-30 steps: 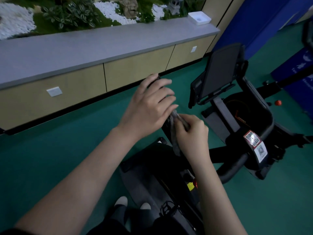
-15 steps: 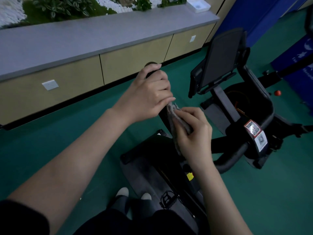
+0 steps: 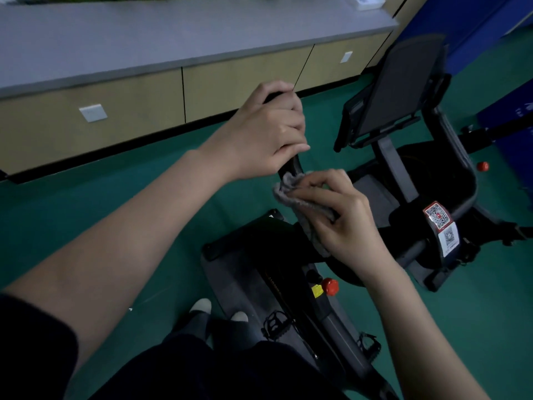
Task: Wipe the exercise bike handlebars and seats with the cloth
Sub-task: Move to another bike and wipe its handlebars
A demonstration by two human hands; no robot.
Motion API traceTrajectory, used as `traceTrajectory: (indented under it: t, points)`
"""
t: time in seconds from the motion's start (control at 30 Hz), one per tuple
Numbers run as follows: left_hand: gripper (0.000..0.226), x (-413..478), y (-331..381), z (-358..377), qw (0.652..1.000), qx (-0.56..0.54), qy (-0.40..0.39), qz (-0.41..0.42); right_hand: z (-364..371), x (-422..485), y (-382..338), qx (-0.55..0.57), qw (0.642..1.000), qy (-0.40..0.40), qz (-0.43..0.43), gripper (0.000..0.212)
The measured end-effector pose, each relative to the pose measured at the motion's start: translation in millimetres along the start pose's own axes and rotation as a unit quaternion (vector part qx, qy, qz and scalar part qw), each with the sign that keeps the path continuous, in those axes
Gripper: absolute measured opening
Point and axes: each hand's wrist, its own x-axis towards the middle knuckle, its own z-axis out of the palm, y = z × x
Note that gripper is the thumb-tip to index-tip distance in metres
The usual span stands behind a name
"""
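My left hand (image 3: pixel 269 131) grips the upper end of a black handlebar (image 3: pixel 290 168) of the exercise bike (image 3: pixel 259 255) below me. Just under it my right hand (image 3: pixel 343 215) holds a grey cloth (image 3: pixel 300 203) bunched against the same bar, lower down. Most of the bar is hidden by the two hands. The bike's dark body, a red knob (image 3: pixel 329 286) and black pedals (image 3: pixel 277 327) show beneath my arms.
A second exercise bike (image 3: pixel 432 197) with a dark screen panel (image 3: pixel 401 85) and QR-code stickers (image 3: pixel 438 216) stands to the right. A long cabinet with a grey top (image 3: pixel 173 33) runs along the back. Green floor (image 3: pixel 101 212) lies left. My shoes (image 3: pixel 202 306) are beside the bike.
My right hand with the cloth has slid down the handlebar, away from my left hand. My left hand keeps its grip on the top. The view has tilted downward.
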Motion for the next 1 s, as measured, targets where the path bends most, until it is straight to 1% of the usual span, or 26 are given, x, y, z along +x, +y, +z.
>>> traceTrajectory:
  t: [0.07,0.1,0.17,0.2,0.27,0.33,0.4,0.47,0.57,0.63,0.7,0.77,0.87,1.0]
  points:
    - [0.036,-0.1,0.9,0.3,1.0,-0.009,-0.001,-0.005,-6.3,-6.5,3.5,0.007,1.0,-0.014,-0.001,0.014]
    - [0.037,-0.2,1.7,0.7,1.0,-0.012,-0.001,-0.008,-7.7,-8.8,4.8,0.018,1.0,-0.009,0.007,0.014]
    - [0.038,0.0,3.3,1.7,1.0,-0.011,0.004,-0.016,-5.9,-11.6,7.2,0.046,0.998,0.031,0.042,0.015]
    - [0.038,0.0,4.2,2.1,1.0,-0.008,0.008,-0.02,-3.0,-10.5,7.9,0.06,0.994,0.062,0.073,0.015]
    - [0.038,0.0,6.7,3.7,0.999,-0.003,0.019,-0.029,3.6,-1.8,9.8,0.108,0.974,0.11,0.167,0.015]
    - [0.039,0.1,10.2,5.3,0.999,0.001,0.028,-0.04,8.7,13.8,13.8,0.182,0.943,0.113,0.256,0.015]
    - [0.037,0.7,12.5,6.0,0.998,0.003,0.038,-0.047,10.7,31.5,17.5,0.256,0.913,0.092,0.302,0.015]
    - [0.033,1.1,13.9,6.3,0.998,0.003,0.048,-0.052,9.4,40.0,21.7,0.315,0.892,0.062,0.319,0.017]
    - [0.032,1.3,16.6,7.9,0.997,0.001,0.057,-0.056,2.0,30.6,31.5,0.323,0.891,-0.011,0.318,0.019]
    - [0.031,1.3,18.1,10.0,0.996,0.006,0.064,-0.058,-3.4,24.2,35.6,0.356,0.869,-0.046,0.34,0.02]
    - [0.03,1.7,18.7,11.7,0.996,0.012,0.071,-0.058,-3.9,28.9,36.2,0.393,0.843,-0.059,0.362,0.019]
    - [0.03,1.8,18.9,13.0,0.995,0.02,0.075,-0.059,-1.2,40.8,35.8,0.416,0.828,-0.072,0.37,0.017]
    - [0.03,1.5,19.1,14.7,0.995,0.03,0.08,-0.059,-0.1,49.8,37.4,0.462,0.796,-0.114,0.374,0.019]
    - [0.03,0.8,17.6,15.6,0.994,0.038,0.081,-0.057,-11.0,33.1,54.0,0.446,0.785,-0.21,0.373,0.022]
